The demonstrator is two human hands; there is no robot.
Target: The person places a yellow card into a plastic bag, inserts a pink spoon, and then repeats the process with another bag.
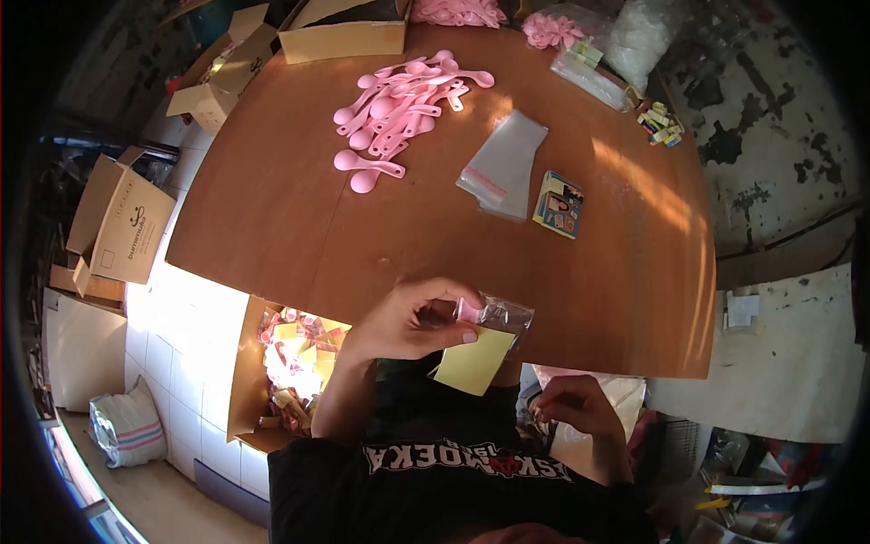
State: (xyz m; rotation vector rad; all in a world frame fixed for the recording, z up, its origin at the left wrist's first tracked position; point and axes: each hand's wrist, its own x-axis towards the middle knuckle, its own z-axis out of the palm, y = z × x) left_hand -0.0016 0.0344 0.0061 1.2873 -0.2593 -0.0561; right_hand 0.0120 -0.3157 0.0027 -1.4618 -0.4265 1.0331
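Note:
My left hand [417, 319] is closed at the table's front edge, pinching a small clear plastic bag [512, 315]. A plain yellow card [478, 360] hangs below the fingers against the bag; whether it lies inside cannot be made out. Something pink [468, 311] shows beside the fingertips, mostly hidden. Lower on the right, my right hand [584, 405] is off the table with fingers curled together; what they hold, if anything, is too small to see. Farther up the table lie a heap of pink spoons [390, 113], a stack of clear bags [506, 163] and printed cards [557, 205].
An open carton [240, 381] of packed pink and yellow pieces stands left of my arm. More cartons [127, 218] line the left side. At the table's back are a box [344, 36], pink pieces [553, 31], plastic packs [589, 77] and small yellow items [660, 124].

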